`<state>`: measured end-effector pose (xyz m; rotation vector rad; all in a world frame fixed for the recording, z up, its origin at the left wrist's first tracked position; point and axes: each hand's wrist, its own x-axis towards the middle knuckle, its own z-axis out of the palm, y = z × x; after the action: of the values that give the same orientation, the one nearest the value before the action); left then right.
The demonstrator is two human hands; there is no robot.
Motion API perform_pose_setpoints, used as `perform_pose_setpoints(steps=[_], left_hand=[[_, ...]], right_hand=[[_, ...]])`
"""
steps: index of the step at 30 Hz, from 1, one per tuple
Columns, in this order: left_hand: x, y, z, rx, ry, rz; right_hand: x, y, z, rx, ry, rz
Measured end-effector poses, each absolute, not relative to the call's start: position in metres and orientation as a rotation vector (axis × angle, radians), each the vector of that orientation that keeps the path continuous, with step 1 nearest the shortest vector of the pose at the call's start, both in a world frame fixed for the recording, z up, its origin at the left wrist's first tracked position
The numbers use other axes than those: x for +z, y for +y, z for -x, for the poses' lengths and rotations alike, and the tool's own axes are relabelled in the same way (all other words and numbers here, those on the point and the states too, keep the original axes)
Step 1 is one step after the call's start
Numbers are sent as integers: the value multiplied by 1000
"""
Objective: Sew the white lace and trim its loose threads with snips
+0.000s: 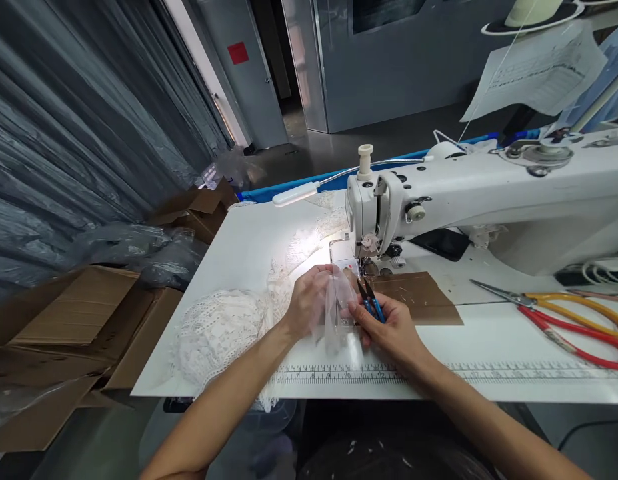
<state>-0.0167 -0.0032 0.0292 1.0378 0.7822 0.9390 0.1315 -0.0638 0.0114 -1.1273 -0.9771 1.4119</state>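
My left hand (309,300) is closed on a piece of sheer white fabric (335,310) in front of the sewing machine's needle area. My right hand (383,323) grips small blue thread snips (371,303), their dark blades pointing up and away from me. The right fingertips also touch the right edge of the sheer fabric. Part of my left fingers shows only through the cloth. Just beyond both hands stands the head of a white sewing machine (453,200). White lace trim (223,327) lies heaped to the left of my left hand, with a strip running back along the table.
Large scissors with orange and red handles (569,313) lie at the right. Brown cardboard (413,297) rests beside the needle area. A printed ruler (319,375) runs along the front edge of the table (209,260). Cardboard boxes (73,333) stand on the left. A lamp (296,194) shines over the lace.
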Motion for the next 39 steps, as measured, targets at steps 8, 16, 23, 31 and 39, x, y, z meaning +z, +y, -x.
perform_pose_setpoints(steps=[8,16,23,31,39], left_hand=[[24,-11,9,1062,858,-1230],[19,-9,11,1080,836,-1450],[25,-12,10,1006,942,-1386],[23,-13,11,964,973,-1423],[23,-20,7,1038,963,-1490]], right_hand=[[11,-68,-127,1446,-904,1254],[5,-69,-128,1458,-790,1246],[-6,-70,-128,1370,-941,1279],[-7,-74,-128,1314,-1029,1323],[5,-86,-146,1051,-1277,1402]])
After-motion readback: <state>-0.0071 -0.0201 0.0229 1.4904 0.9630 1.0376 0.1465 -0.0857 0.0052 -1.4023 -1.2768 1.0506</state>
